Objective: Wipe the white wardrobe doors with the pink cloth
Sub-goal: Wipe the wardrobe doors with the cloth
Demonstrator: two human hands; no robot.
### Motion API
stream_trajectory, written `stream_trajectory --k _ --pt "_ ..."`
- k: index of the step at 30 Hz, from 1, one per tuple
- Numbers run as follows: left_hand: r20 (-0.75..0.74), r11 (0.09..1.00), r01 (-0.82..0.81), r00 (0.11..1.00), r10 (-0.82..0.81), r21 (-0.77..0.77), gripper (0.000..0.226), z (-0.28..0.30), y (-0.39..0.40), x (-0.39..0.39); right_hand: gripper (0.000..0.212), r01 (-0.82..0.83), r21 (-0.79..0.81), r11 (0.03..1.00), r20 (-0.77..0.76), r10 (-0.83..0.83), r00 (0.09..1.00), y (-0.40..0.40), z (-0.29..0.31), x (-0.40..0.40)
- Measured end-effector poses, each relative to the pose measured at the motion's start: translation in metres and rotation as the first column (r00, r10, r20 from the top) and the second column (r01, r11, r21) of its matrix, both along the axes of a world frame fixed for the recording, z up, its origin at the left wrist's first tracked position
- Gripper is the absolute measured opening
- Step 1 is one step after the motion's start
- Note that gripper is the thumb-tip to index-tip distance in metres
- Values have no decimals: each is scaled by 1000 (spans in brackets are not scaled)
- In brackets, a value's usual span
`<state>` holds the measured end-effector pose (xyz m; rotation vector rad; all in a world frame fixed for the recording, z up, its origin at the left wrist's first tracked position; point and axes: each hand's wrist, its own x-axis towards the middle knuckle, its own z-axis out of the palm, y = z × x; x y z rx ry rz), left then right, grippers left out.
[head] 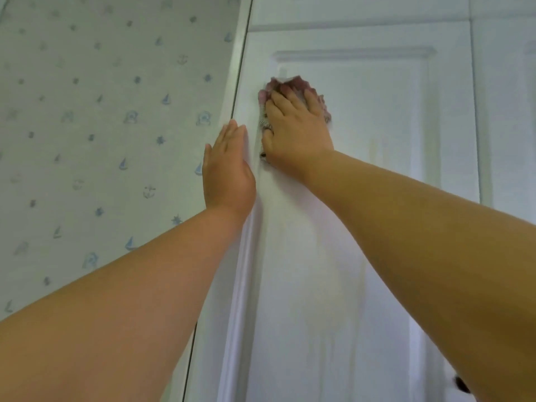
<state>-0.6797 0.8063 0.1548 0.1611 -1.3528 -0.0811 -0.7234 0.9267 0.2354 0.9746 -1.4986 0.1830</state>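
Fingers of the right hand (293,126) lie spread and flat, pressing the pink cloth (314,95) against the white wardrobe door (362,169), near the upper left corner of its recessed panel. Left hand (227,169), fingers straight and together, rests flat at the door's left edge beside the patterned wall (101,126). Bare panel extends right and below.

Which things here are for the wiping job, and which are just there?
For the job:
- pink cloth, pressed flat on the door
- white wardrobe door
- right hand on the cloth
- left hand resting flat at the door's left edge

Just there:
- wallpaper with little boats and anchors
- dark knob low on the door
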Motion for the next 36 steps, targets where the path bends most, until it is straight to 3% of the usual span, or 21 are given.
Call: stream_trajectory --k 4,6,10,12,16,20,24,29,33,36 --pt "42 999 30 999 -31 23 53 -1 5 4 62 6 97 995 -64 1 998 15 -65 -8" --pt "65 1000 7 998 -8 26 44 -4 5 6 64 32 224 974 -122 -4 992 23 -99 -16" --pt "98 999 -38 995 35 24 47 -17 6 5 64 104 414 904 -222 -10 975 52 -92 -32" --pt "81 999 -35 996 32 35 47 -19 8 4 63 96 373 923 -172 -32 985 56 -65 -25" --pt "74 998 -50 996 48 27 48 -16 10 0 63 84 92 992 -89 -76 993 30 -4 -6" --pt "65 998 -48 997 46 34 51 -13 6 -1 65 84 -91 992 9 -84 996 5 53 4" --pt "56 999 -38 998 37 22 50 -10 3 0 66 48 -211 976 61 -36 998 -16 53 5" --pt "61 1000 -16 998 17 -8 50 -14 -4 2 64 41 -126 991 10 -40 999 -16 -4 1" --pt "72 1000 -13 997 12 11 51 -15 -1 2 62 56 -25 998 -29 -57 998 19 -11 -14" --pt "87 1000 -12 996 11 10 50 -14 -2 5 69 101 -103 990 35 -98 995 59 -14 -35"
